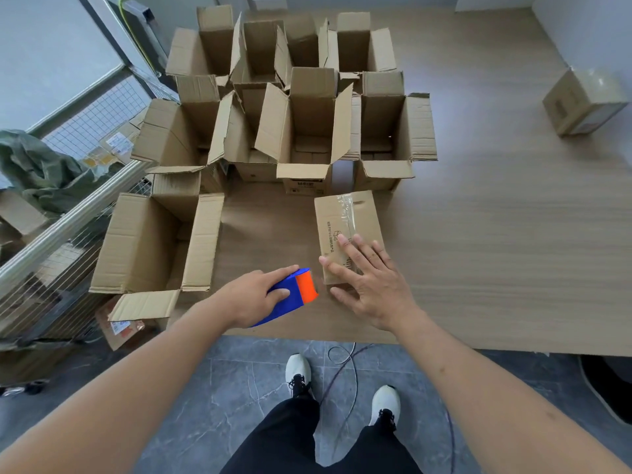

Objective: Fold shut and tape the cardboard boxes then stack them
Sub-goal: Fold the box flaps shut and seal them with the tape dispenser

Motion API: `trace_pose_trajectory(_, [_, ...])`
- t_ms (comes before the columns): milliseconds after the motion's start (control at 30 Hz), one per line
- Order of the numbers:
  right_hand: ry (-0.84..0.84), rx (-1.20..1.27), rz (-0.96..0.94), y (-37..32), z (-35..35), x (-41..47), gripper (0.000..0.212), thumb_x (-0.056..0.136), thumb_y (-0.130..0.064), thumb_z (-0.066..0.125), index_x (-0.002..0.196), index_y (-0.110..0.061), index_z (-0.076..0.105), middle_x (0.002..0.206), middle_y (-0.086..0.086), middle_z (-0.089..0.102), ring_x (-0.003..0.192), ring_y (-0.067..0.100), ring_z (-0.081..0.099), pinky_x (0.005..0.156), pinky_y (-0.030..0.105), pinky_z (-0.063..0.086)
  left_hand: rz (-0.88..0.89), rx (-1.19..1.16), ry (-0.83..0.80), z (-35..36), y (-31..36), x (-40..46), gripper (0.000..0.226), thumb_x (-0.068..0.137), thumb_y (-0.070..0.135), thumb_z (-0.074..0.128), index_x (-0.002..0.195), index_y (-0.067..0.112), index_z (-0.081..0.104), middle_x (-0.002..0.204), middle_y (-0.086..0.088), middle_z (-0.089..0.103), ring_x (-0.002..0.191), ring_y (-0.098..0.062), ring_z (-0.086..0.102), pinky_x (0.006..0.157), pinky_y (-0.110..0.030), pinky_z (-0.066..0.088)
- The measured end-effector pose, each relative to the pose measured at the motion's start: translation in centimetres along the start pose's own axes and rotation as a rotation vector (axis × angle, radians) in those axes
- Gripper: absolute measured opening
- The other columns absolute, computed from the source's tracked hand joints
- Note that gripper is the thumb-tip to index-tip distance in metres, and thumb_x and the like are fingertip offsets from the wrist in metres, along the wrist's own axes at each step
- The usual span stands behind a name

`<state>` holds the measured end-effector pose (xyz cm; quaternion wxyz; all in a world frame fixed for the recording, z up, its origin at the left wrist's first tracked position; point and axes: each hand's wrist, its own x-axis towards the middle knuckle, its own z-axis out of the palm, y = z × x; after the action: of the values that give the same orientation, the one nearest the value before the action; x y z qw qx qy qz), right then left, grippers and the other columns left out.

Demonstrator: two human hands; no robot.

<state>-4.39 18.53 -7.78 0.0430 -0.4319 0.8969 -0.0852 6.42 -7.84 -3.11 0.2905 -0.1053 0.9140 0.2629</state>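
Open boxes (301,131) crowd behind taped box (349,227)

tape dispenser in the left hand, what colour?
Blue body with an orange front end, seen in the head view: tape dispenser, gripped by the left hand.
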Motion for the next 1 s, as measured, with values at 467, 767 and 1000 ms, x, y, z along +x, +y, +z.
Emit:
trace_pose_trajectory(467, [0.102, 0.057, 0.238, -4.7, -0.5, 2.0, 0.061, 0.072, -0.034, 0.073, 0.129, -0.020, 0.058, 0.148, 0.006, 0.053, 0.147, 0.036, 0.037, 0.120, 0.063, 0.024, -0.081, -0.007, 0.022, -0.4, 1.7, 2.0, 0.050, 0.107, 0.044, 0.039, 0.156, 0.036, 0.031, 0.124, 0.000, 0.066, 0.103, -0.022, 0.060, 0.092, -0.039, 0.048])
trace_pose_trajectory(767, [0.248, 0.042, 0.084, 0.0, -1.7, -0.9, 0.047, 0.068, 0.017, 0.059, 0.103, -0.014, 0.065, 0.120, 0.005, 0.060, 0.129, 0.032, 0.053, 0.120, 0.048, 0.033, 0.170, -0.163, 0.104, -1.8, -1.7, -1.2, 0.075, 0.087, 0.029, 0.078, 0.150, 0.044, 0.041, 0.118, 0.010, 0.057, 0.109, -0.012, 0.056, 0.102, -0.040, 0.047])
trace_pose_trajectory(1000, [0.091, 0.081, 0.359, -2.8, -3.5, 2.5, 0.044, 0.093, -0.053, 0.051, 0.130, -0.029, 0.056, 0.107, 0.005, 0.053, 0.102, 0.029, 0.053, 0.096, 0.044, 0.043, 0.480, -0.132, 0.278, -3.0, -1.4, -2.1, 0.082, 0.074, 0.009, 0.083, 0.142, 0.043, 0.052, 0.126, 0.019, 0.055, 0.116, -0.002, 0.053, 0.095, -0.017, 0.042])
